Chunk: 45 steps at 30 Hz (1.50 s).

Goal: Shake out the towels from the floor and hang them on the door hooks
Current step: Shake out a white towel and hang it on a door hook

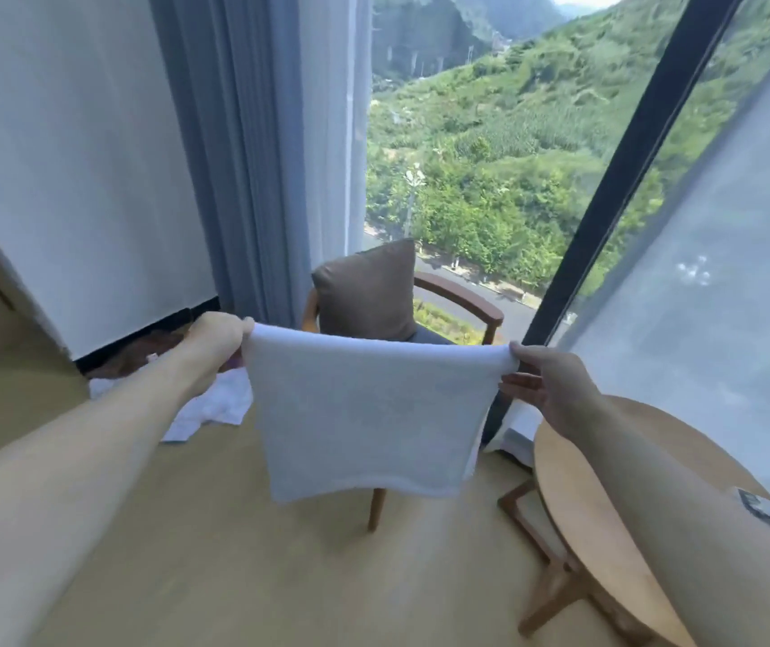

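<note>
A white towel (pixel 364 413) hangs spread out in the air in front of me, stretched by its top edge between both hands. My left hand (pixel 215 345) grips the towel's top left corner. My right hand (pixel 549 387) pinches the top right corner between thumb and fingers. The towel's lower edge hangs free above the floor. A second white towel (pixel 208 410) lies crumpled on the floor at the left, partly hidden behind my left forearm. No door hooks are in view.
A wooden armchair (pixel 460 296) with a brown cushion (pixel 367 291) stands behind the held towel, by the large window. A round wooden table (pixel 579 497) is at the right under my right arm. Grey curtains (pixel 234 156) hang at the left, a sheer curtain (pixel 710 273) at the right.
</note>
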Tool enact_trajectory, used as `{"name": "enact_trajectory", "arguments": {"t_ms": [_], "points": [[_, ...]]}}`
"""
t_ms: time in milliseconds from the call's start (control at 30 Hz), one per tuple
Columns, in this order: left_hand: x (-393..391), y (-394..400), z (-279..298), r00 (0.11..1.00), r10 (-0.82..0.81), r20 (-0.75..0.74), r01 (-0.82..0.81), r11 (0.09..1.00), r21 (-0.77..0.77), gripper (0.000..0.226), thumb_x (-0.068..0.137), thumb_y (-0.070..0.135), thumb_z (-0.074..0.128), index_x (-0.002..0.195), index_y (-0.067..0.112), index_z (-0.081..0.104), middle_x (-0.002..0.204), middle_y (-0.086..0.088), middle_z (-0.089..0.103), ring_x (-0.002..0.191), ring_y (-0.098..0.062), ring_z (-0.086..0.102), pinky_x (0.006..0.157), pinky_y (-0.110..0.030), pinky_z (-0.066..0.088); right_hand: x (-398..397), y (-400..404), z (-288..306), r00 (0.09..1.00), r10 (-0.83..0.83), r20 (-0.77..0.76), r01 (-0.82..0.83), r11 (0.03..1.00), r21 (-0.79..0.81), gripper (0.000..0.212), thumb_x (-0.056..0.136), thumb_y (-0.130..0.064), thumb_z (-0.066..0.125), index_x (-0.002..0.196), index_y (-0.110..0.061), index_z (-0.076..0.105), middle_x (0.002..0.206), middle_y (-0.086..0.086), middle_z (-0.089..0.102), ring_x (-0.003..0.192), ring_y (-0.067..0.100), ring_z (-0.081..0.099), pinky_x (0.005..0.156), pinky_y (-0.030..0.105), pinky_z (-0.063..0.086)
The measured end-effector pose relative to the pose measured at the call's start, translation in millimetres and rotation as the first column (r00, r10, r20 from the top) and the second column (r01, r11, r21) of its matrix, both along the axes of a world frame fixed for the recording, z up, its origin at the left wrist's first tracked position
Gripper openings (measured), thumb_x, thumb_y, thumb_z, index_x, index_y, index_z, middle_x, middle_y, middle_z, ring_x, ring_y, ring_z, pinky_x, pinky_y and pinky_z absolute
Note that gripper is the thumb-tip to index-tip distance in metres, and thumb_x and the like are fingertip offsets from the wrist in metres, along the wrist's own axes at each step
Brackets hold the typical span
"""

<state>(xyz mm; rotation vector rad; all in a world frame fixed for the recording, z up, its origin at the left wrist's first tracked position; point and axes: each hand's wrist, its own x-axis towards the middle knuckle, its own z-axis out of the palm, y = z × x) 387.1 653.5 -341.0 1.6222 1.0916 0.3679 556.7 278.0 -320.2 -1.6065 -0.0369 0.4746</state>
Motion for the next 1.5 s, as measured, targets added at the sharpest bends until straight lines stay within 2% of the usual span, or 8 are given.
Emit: {"name": "enact_trajectory", "arguments": {"t_ms": [267,600,800,1000,1100,1200,1367,1500], "points": [[-151,108,37,0.921,0.321,0.222,-0.344,0.936,0.073,0.019,0.095,0.015,0.065,0.079,0.015,0.054,0.084,-0.009,0.054,0.074,-0.022,0.050,0.060,-0.028,0.040,-56,178,31,0.971,0.224,0.080,-0.232,0.967,0.108,0.017,0.091,-0.023,0.071,0.097,-0.007,0.073,0.087,0.009,0.066,0.072,0.022,0.060,0.073,0.035,0.051],[-285,194,77,0.786,0.499,0.364,-0.580,0.799,0.158,0.013,0.091,0.010,0.071,0.081,0.019,0.070,0.080,-0.002,0.065,0.065,-0.014,0.052,0.048,-0.013,0.042,-95,395,44,0.855,0.482,0.192,-0.487,0.873,-0.024,0.020,0.098,-0.021,0.064,0.087,-0.005,0.069,0.069,0.012,0.059,0.058,0.019,0.056,0.051,0.025,0.052],[-345,253,101,0.720,0.587,0.370,-0.667,0.732,0.138,0.014,0.086,0.008,0.077,0.090,0.022,0.078,0.105,-0.010,0.074,0.090,-0.020,0.068,0.082,-0.031,0.055,-114,527,56,0.759,0.612,0.223,-0.629,0.777,0.009,0.013,0.093,-0.015,0.070,0.101,-0.005,0.068,0.079,0.013,0.065,0.062,0.020,0.062,0.055,0.027,0.057],[-371,308,123,0.667,0.677,0.312,-0.740,0.652,0.166,0.016,0.086,0.006,0.077,0.093,0.020,0.076,0.104,-0.010,0.074,0.099,-0.023,0.069,0.100,-0.035,0.051,-123,638,74,0.490,0.808,0.328,-0.832,0.545,-0.100,0.019,0.088,-0.017,0.076,0.101,-0.003,0.075,0.083,0.014,0.066,0.068,0.019,0.059,0.067,0.031,0.056],[-377,335,127,0.647,0.713,0.270,-0.762,0.610,0.216,0.012,0.086,0.006,0.076,0.090,0.017,0.073,0.100,-0.009,0.073,0.091,-0.022,0.066,0.093,-0.033,0.051,-127,688,81,0.280,0.862,0.423,-0.861,0.420,-0.285,0.017,0.078,-0.028,0.085,0.090,-0.018,0.079,0.084,0.013,0.068,0.065,0.015,0.058,0.066,0.032,0.055],[-389,359,126,0.620,0.754,0.214,-0.777,0.555,0.297,0.009,0.088,0.008,0.075,0.090,0.016,0.072,0.093,-0.005,0.071,0.082,-0.015,0.063,0.076,-0.023,0.048,-138,735,82,0.173,0.869,0.463,-0.835,0.379,-0.400,0.014,0.074,-0.032,0.088,0.079,-0.023,0.078,0.072,0.009,0.064,0.054,0.011,0.052,0.057,0.028,0.047],[-413,411,111,0.570,0.810,0.136,-0.768,0.467,0.438,0.005,0.092,0.012,0.071,0.089,0.015,0.069,0.087,0.001,0.064,0.085,-0.019,0.059,0.068,-0.025,0.042,-172,808,78,0.221,0.838,0.500,-0.847,0.419,-0.328,0.012,0.078,-0.029,0.085,0.073,-0.021,0.077,0.077,0.010,0.064,0.061,0.015,0.052,0.060,0.029,0.044],[-446,482,93,0.570,0.806,0.161,-0.788,0.480,0.385,0.004,0.097,0.020,0.063,0.095,0.019,0.066,0.100,0.001,0.061,0.094,-0.018,0.054,0.079,-0.030,0.042,-212,874,70,0.312,0.814,0.490,-0.856,0.465,-0.227,0.014,0.083,-0.022,0.079,0.074,-0.014,0.071,0.080,0.007,0.069,0.071,0.019,0.059,0.063,0.029,0.044]]}}
